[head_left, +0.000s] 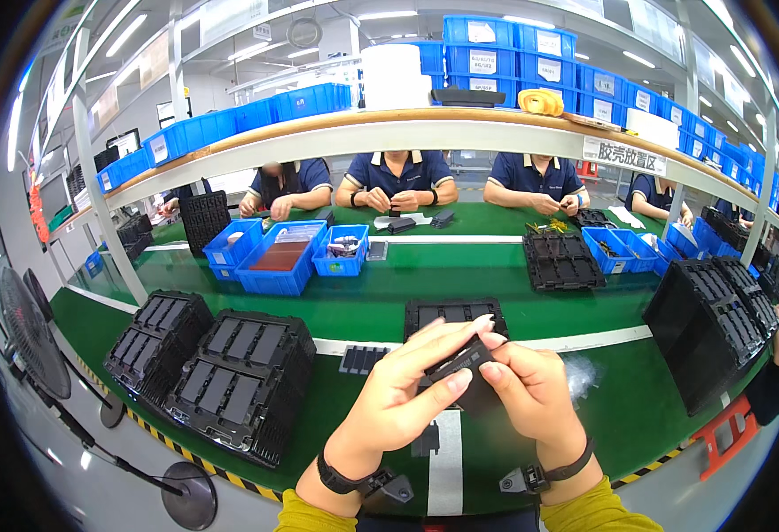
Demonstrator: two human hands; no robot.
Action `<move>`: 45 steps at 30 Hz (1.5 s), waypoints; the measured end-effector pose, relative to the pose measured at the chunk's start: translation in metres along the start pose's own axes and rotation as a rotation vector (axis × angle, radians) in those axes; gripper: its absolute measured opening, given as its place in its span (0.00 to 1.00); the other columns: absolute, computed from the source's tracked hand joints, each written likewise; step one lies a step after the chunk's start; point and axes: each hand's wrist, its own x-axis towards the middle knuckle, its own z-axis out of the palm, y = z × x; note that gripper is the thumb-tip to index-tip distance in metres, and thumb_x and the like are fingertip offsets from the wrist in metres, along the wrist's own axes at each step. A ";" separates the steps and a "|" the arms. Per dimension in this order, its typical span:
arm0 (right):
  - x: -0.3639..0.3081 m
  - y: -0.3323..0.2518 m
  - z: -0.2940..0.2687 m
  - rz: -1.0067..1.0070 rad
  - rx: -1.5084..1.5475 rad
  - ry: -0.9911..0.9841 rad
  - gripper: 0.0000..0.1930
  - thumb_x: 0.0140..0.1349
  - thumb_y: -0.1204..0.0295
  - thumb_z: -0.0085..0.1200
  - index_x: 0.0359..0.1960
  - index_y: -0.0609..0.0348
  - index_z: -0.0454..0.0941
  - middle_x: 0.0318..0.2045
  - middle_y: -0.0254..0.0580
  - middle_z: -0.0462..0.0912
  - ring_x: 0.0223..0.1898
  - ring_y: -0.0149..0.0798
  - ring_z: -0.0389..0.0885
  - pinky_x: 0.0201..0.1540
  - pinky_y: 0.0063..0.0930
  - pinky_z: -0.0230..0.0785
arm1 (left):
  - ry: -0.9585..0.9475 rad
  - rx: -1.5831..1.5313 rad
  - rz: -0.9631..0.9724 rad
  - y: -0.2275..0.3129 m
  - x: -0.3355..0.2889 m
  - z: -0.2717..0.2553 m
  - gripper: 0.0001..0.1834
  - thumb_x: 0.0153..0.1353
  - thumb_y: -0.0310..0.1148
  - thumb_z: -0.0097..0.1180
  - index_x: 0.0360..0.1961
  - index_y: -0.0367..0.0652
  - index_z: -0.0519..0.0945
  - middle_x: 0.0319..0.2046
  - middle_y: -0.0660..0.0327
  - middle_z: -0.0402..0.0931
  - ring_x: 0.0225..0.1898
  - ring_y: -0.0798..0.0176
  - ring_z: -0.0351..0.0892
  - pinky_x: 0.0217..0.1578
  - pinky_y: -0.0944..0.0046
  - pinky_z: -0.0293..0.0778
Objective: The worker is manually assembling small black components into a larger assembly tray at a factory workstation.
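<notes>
My left hand point(403, 399) and my right hand point(536, 395) meet above the green bench and together pinch a small flat black plastic part point(462, 359). The left thumb and fingers grip its left end, the right fingers its right end. Just behind the part lies a black compartment tray point(453, 312). Another small black ribbed piece point(360, 358) lies on the bench to the left. Both wrists wear dark straps.
Two stacks of black trays point(230, 377) stand at my left, another leaning stack point(713, 328) at my right. Blue bins point(279, 257) and a black tray point(560, 260) sit across the belt. Several seated people in dark blue shirts work opposite. A fan point(31, 332) stands at far left.
</notes>
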 end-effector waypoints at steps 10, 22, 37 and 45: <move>0.002 -0.003 -0.001 -0.019 -0.088 -0.051 0.04 0.55 0.77 0.54 0.26 0.64 0.75 0.14 0.42 0.74 0.14 0.37 0.73 0.18 0.24 0.62 | 0.041 1.090 0.574 0.009 0.007 -0.011 0.24 0.46 0.36 0.58 0.47 0.42 0.77 0.47 0.54 0.73 0.53 0.49 0.69 0.58 0.44 0.50; 0.000 -0.001 -0.003 -0.099 -0.167 -0.027 0.04 0.55 0.77 0.54 0.25 0.65 0.75 0.13 0.41 0.72 0.13 0.37 0.73 0.17 0.25 0.61 | 0.103 1.083 0.660 0.002 0.009 -0.009 0.21 0.41 0.33 0.63 0.40 0.43 0.80 0.41 0.59 0.75 0.46 0.52 0.73 0.54 0.46 0.56; -0.005 -0.008 0.003 0.284 0.320 0.206 0.09 0.62 0.73 0.49 0.27 0.66 0.75 0.15 0.33 0.75 0.17 0.22 0.70 0.19 0.15 0.60 | 0.352 0.627 0.610 0.001 -0.002 -0.021 0.12 0.57 0.34 0.50 0.23 0.38 0.79 0.31 0.58 0.78 0.37 0.58 0.75 0.47 0.59 0.63; 0.002 0.001 0.004 -0.133 -0.144 -0.061 0.03 0.54 0.77 0.54 0.26 0.64 0.76 0.14 0.41 0.72 0.14 0.34 0.72 0.18 0.23 0.62 | -0.063 -0.165 -0.038 -0.005 0.004 -0.011 0.17 0.61 0.33 0.46 0.41 0.28 0.78 0.44 0.43 0.74 0.46 0.52 0.74 0.50 0.58 0.66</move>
